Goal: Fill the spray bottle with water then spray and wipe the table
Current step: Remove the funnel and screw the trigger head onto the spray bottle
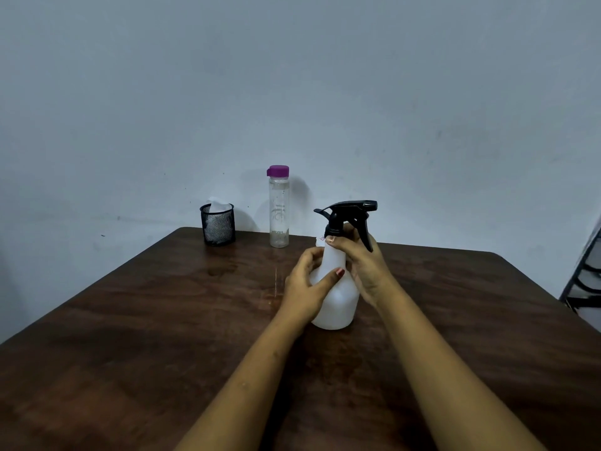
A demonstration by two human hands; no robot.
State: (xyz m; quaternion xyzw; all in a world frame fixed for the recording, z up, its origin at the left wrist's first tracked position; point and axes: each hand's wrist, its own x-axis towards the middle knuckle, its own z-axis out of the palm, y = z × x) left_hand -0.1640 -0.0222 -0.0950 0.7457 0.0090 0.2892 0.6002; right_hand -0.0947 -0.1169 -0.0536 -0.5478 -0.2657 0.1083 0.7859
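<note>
A white spray bottle (340,301) with a black trigger head (349,213) stands upright on the dark wooden table (130,336). My left hand (305,284) grips its body from the left, thumb across the front. My right hand (361,262) holds the neck just under the black collar, fingers curled round it. A clear water bottle (279,209) with a purple cap stands closed near the table's far edge, behind and left of the spray bottle. It looks nearly empty.
A black mesh cup (218,227) holding a white cloth or tissue sits at the far left of the table against the blue-grey wall. A dark metal frame (585,281) shows at the right edge. A wet sheen marks the wood left of the spray bottle.
</note>
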